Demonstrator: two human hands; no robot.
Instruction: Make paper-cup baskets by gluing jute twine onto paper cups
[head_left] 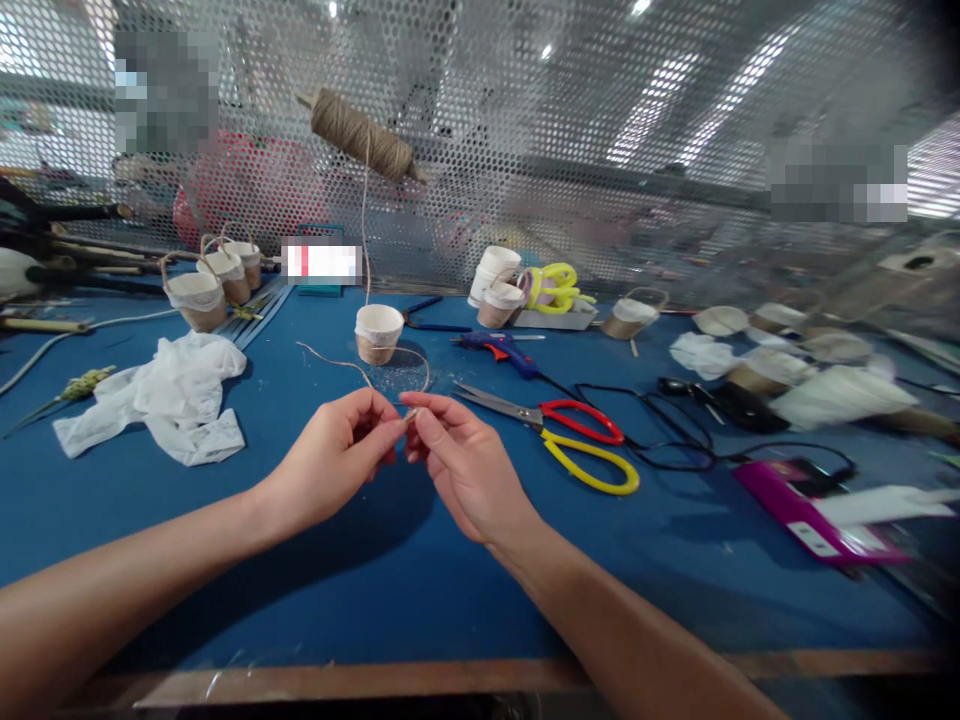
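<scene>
My left hand (pixel 337 455) and my right hand (pixel 457 460) meet over the blue table (pixel 315 560), fingertips pinched together on the end of a thin jute twine (pixel 365 375). The twine loops back across the table past a small paper cup (pixel 378 333) wrapped in jute, then rises to a twine spool (pixel 360 133) hung on the mesh screen. Scissors (pixel 570 432) with one red and one yellow handle lie just right of my right hand.
A crumpled white cloth (pixel 165 395) lies at left. Small cup baskets (pixel 196 296) stand at the back left, more cups (pixel 495 280) and a blue glue gun (pixel 499 348) at the back centre. Black cables (pixel 675 430), a magenta box (pixel 814 515) and blurred cups fill the right. A person sits behind the mesh.
</scene>
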